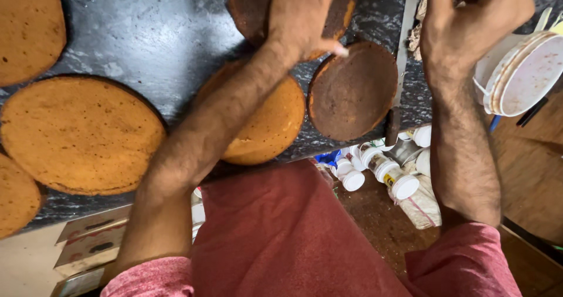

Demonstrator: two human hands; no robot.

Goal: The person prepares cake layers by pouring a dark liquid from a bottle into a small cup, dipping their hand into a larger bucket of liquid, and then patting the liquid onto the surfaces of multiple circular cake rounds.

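1. Red shirt (281, 238) fills the bottom of the view, closest of all, with both bare arms reaching up from it over the dark stone counter (146, 33).
2. Far left, big golden round cakes (79, 134) lie flat on the counter. One sits partly over the front edge, so I think a bump could tip it off.
3. Next comes the left hand (302, 15). It lies flat on a dark brown cake (249, 6) at the top. Its fingers rest close together on the crust, and the thumb sticks out to the side. If it pushes too hard, the cake could crack.
4. Under that arm sits another golden cake (272, 124), and beside it a smaller dark cake (352, 91). Both hang a little over the edge above the white jars (387, 171) below. An elbow could knock them down.
5. A long knife (402, 56) lies beside the dark cake.
6. On the right, the right hand (469, 21) is lifted, fingers curled in. I cannot tell if it holds anything.
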